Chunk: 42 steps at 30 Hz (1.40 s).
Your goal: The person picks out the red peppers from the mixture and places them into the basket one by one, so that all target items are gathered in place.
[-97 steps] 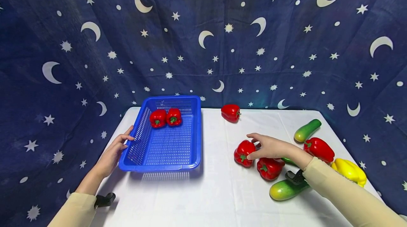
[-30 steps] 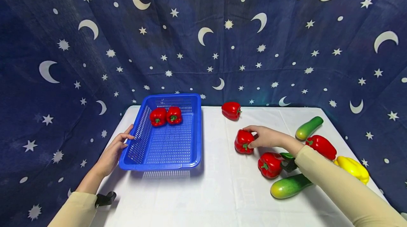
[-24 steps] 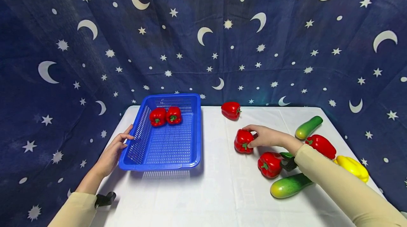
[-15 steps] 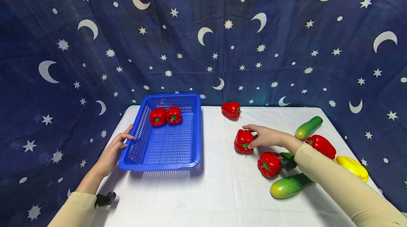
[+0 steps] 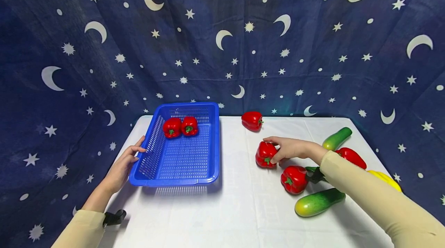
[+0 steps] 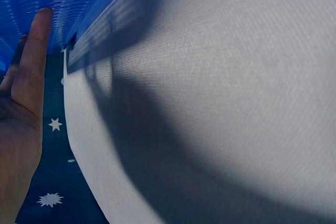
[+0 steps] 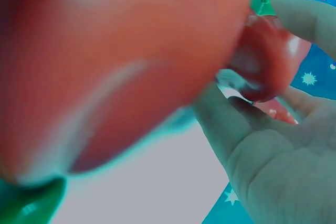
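Note:
Against the left side of a blue perforated plastic basket (image 5: pixel 184 163) rests my left hand (image 5: pixel 118 172), its fingers extended at the rim; the left wrist view shows one straight finger (image 6: pixel 38 40) against the basket wall. My right hand (image 5: pixel 293 148) holds a red bell pepper (image 5: pixel 265 153) on the white-covered table, thumb near the green stem and fingers round its far side. In the right wrist view that pepper (image 7: pixel 270 56) sits between thumb and fingers, partly hidden behind a large blurred red pepper (image 7: pixel 121 66). Two red bell peppers (image 5: pixel 180 127) lie inside the basket.
One red bell pepper (image 5: pixel 252 121) lies at the table's back edge. Near my right forearm are another red pepper (image 5: pixel 294 179), a green-yellow cucumber-like vegetable (image 5: pixel 316 202), a similar one (image 5: pixel 336 138), a red pepper (image 5: pixel 352 157) and a partly covered yellow pepper (image 5: pixel 385 179).
Since the oldest frame, my right hand has moved slightly away from me and its fingers have come round the red bell pepper. The left hand and basket stay in place.

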Motion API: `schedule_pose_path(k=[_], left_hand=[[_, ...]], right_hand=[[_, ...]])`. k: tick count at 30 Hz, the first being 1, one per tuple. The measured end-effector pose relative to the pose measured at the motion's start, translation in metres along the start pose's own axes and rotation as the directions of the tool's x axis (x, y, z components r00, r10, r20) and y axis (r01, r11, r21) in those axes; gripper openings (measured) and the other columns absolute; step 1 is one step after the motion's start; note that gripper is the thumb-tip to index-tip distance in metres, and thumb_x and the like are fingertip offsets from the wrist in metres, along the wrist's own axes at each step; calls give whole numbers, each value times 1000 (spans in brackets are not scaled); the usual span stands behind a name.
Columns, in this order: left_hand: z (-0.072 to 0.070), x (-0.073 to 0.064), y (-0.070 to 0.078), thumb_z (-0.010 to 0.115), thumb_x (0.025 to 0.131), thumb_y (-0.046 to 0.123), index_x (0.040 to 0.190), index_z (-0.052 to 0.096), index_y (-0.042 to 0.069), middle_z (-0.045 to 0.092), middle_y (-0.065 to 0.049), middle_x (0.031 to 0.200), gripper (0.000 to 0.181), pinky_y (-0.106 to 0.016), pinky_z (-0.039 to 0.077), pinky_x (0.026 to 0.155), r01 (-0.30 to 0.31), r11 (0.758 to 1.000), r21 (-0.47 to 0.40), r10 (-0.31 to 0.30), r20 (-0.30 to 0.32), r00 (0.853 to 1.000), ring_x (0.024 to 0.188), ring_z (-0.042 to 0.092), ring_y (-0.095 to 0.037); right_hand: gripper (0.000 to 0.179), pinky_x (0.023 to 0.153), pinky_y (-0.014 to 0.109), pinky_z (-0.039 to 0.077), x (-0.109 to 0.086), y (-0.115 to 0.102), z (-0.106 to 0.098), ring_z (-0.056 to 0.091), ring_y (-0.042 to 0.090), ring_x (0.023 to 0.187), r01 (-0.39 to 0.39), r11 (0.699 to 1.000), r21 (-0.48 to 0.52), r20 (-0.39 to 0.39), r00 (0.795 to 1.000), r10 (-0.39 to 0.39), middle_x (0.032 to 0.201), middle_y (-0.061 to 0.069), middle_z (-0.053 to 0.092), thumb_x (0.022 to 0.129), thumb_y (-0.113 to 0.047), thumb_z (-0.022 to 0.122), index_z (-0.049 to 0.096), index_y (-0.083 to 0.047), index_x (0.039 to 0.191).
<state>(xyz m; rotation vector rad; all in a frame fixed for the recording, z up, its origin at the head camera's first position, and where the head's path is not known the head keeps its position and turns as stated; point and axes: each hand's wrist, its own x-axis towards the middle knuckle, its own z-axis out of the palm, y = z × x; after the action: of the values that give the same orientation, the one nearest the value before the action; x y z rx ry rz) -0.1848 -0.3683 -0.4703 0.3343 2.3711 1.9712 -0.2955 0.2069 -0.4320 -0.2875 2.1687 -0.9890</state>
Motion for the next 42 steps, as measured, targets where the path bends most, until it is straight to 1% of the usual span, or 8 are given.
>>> schedule_pose_path(k=[7,12,17,21,26,30,37,42], left_hand=[[-1,-2,0,30,101,2,128,43,-8,8,-6,172,31,-15,33,101,-12,1000,-10,12,-1,1000,156,2,-33],[0,0,-1,30,100,0,127,44,-7,9,-5,172,31,-14,32,102,-11,1000,-16,11,3,1000,156,0,-33],[0,1,-1,30,99,0,127,47,-4,10,-3,172,33,-12,30,102,-3,1000,-1,3,0,1000,156,-2,-33],[-1,1,0,30,99,-1,127,46,-6,10,-4,172,32,-13,30,103,-16,1000,-5,16,-1,1000,157,-1,-32],[-1,1,-1,30,99,-1,127,46,-5,10,-5,172,33,-13,30,103,-19,1000,-9,19,3,1000,156,0,-32],[-1,1,-1,30,99,0,127,48,-3,10,-4,172,33,-13,30,102,-12,1000,-7,12,1,1000,156,0,-33],[-1,0,-1,29,100,0,128,46,-5,10,-4,172,32,-14,31,102,-4,1000,0,4,0,1000,156,0,-35],[0,0,-1,29,99,-1,127,45,-6,10,-4,172,33,-15,32,102,-6,1000,-7,6,-2,1000,156,0,-34]], right_hand=[[99,93,48,54,2,-14,-8,52,33,121,4,998,-63,64,998,0,157,25,32,79,-10,82,26,-10,160],[96,92,48,54,6,-17,-9,49,35,125,-15,997,-73,79,997,21,154,23,35,76,-8,83,32,-11,157],[92,91,48,54,12,-16,-10,48,36,125,-1,997,-82,75,997,8,149,20,39,74,-5,82,37,-11,154],[88,91,50,54,17,-16,-12,48,38,124,30,997,-75,67,997,-25,146,20,41,74,-2,81,39,-10,152],[91,92,50,54,22,-15,-11,47,39,124,40,998,-45,79,996,-37,143,22,41,74,1,79,37,-10,155],[94,92,49,54,26,-13,-9,45,39,126,38,999,-18,82,996,-37,145,22,39,75,3,77,35,-14,157],[95,88,43,56,27,-13,-9,42,39,128,46,999,-27,91,995,-43,146,20,38,76,4,77,35,-18,158],[96,88,42,56,29,-12,-10,42,39,129,50,998,-37,104,994,-46,147,20,38,76,4,77,33,-17,159]])
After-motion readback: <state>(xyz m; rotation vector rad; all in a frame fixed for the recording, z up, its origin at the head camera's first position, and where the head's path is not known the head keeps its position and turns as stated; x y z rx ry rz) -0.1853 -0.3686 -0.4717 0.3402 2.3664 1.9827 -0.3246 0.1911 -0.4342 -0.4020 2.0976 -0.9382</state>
